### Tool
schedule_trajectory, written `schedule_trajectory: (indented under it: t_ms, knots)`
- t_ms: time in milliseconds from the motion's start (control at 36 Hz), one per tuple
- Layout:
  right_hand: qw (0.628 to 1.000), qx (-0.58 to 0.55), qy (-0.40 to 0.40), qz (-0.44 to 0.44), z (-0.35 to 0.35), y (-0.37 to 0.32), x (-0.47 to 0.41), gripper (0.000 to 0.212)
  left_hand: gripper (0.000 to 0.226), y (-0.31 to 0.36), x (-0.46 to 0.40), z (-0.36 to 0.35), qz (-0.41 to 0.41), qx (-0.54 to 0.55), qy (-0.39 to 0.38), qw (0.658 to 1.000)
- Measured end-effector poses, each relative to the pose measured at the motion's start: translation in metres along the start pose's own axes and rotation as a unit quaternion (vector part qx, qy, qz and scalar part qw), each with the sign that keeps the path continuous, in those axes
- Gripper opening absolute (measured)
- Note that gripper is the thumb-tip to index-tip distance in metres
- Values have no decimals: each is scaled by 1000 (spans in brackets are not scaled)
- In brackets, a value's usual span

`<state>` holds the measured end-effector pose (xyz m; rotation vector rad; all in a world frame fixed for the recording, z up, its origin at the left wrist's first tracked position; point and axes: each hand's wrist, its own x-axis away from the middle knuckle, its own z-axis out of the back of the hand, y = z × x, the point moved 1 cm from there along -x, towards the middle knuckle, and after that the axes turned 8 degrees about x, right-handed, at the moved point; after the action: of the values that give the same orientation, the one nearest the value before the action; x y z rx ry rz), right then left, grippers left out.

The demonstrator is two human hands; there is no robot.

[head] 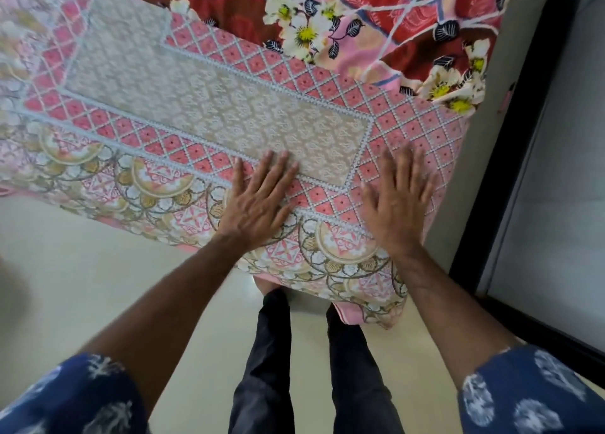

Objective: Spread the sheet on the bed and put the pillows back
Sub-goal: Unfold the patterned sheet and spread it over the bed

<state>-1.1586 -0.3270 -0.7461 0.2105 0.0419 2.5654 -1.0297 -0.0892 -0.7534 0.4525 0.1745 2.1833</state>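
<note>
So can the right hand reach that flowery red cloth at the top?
Probably yes. The right hand lies flat on the pink sheet, and nothing stands between it and the flowery red cloth beyond.

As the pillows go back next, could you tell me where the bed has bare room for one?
The beige centre panel of the sheet, beyond both hands, lies bare. The near edge is taken by the left hand and right hand, pressed flat. The floral cloth covers the far end.
</note>
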Motion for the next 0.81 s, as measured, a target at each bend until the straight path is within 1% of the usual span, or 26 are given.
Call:
schedule_trajectory:
  t_ms: [28, 83, 111, 139, 167, 194, 250, 278, 333, 389, 417, 472, 583, 722, 806]
  knots:
    - [998, -27, -6, -53, 1, -3, 0, 75, 68, 0, 1, 1, -5, -2, 0, 1000]
    - [982, -101, -26, -156, 2, -10, 3, 75, 68, -2, 6, 1, -20, -7, 5, 1000]
    - [975, -121, -32, -181, 1, -14, 8, 75, 69, -3, 9, 0, -30, -13, 8, 999]
    - [978, -111, -35, -175, 0, -17, 15, 75, 68, -5, 13, -1, -40, -20, 10, 999]
    - [987, -76, -36, -137, -2, -19, 26, 75, 68, -7, 16, -2, -54, -26, 10, 998]
    - [996, -34, -38, -76, -4, -21, 39, 76, 68, -10, 20, -4, -70, -30, 10, 997]
    - [996, 29, -32, 80, -10, -21, 67, 77, 69, -15, 28, -8, -106, -39, 6, 994]
    - [987, 45, -25, 154, -13, -20, 79, 75, 70, -18, 31, -10, -126, -44, 2, 991]
    - [957, 79, -15, 280, -17, -15, 99, 75, 69, -24, 37, -12, -179, -54, -10, 982]
    - [919, 129, -9, 372, -23, -10, 113, 79, 68, -28, 42, -11, -236, -74, -33, 968]
    - [905, 143, -7, 401, -26, -8, 117, 81, 68, -30, 44, -10, -257, -84, -46, 962]
    - [893, 155, 0, 422, -28, -5, 119, 83, 67, -34, 50, -10, -280, -102, -58, 953]
    - [890, 178, 1, 420, -19, -9, 120, 89, 69, -35, 67, -11, -267, -117, -59, 955]
    - [910, 169, -27, 377, -15, -19, 138, 96, 76, -19, 102, -25, -191, -126, -25, 973]
    - [919, 159, -56, 358, -11, -26, 157, 94, 84, -4, 123, -27, -137, -115, -42, 983]
